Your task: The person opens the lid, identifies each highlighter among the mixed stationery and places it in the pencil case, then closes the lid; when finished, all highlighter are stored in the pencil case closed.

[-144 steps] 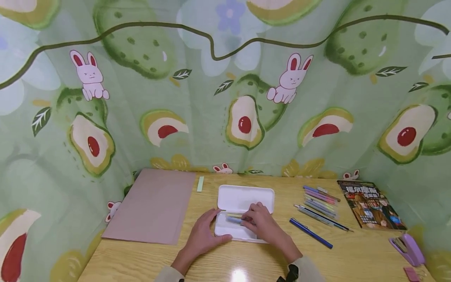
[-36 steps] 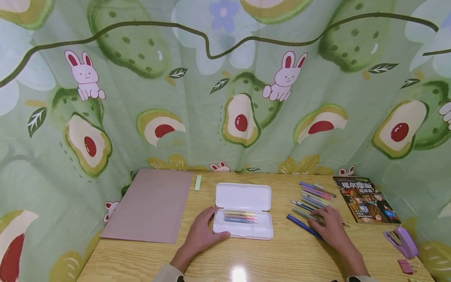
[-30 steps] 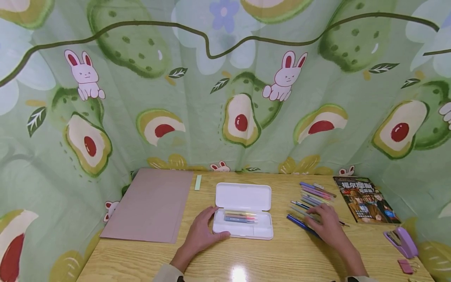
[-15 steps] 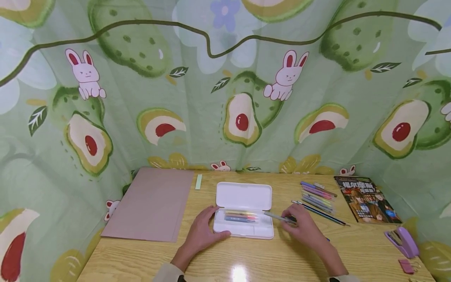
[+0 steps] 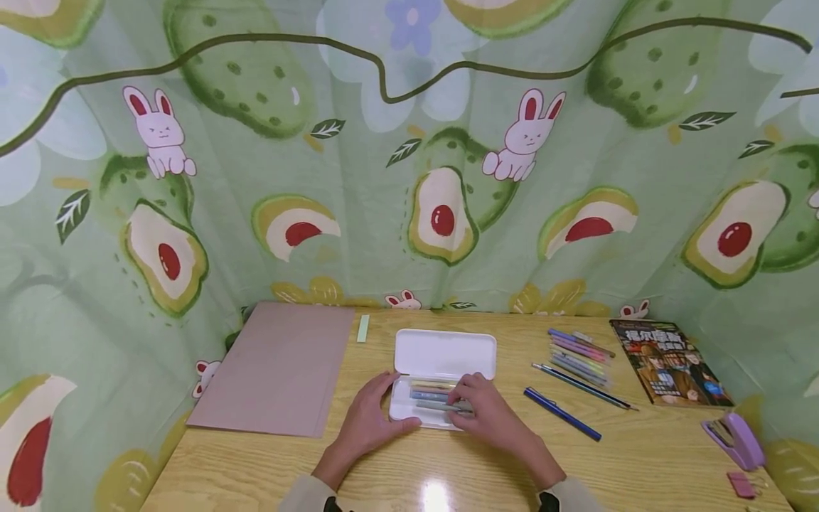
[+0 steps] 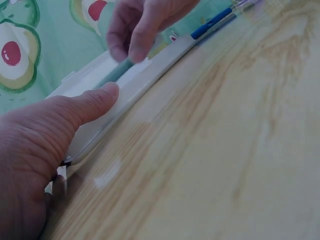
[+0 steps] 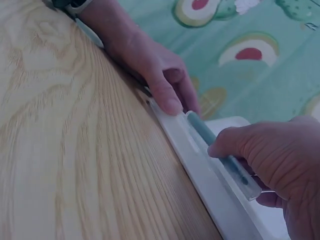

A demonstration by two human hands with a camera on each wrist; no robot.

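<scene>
A white pencil case [image 5: 444,353] lies with its lid folded back. My left hand [image 5: 370,421] holds the case's left end, its thumb on the front rim and its fingers towards the hinge. Inside the tray, several slim coloured pens [image 5: 427,388] lie side by side. My right hand [image 5: 488,416] pinches a grey-green pen [image 7: 202,129] between thumb and fingers, low over the tray in front of those pens. In the left wrist view the same pen [image 6: 116,73] runs along the case behind my left thumb. The tray's right end is partly hidden by my right hand.
Right of the case lie a blue pen [image 5: 563,414], dark pencils [image 5: 584,387] and a row of coloured pens [image 5: 579,358]. Further right are a book [image 5: 670,364], a purple stapler [image 5: 736,439] and a pink clip [image 5: 742,485]. A mauve folder [image 5: 275,370] lies left.
My right hand has picked the grey-green pen up from beside the dark pencils and brought it left into the case. My left hand stays on the case's left end.
</scene>
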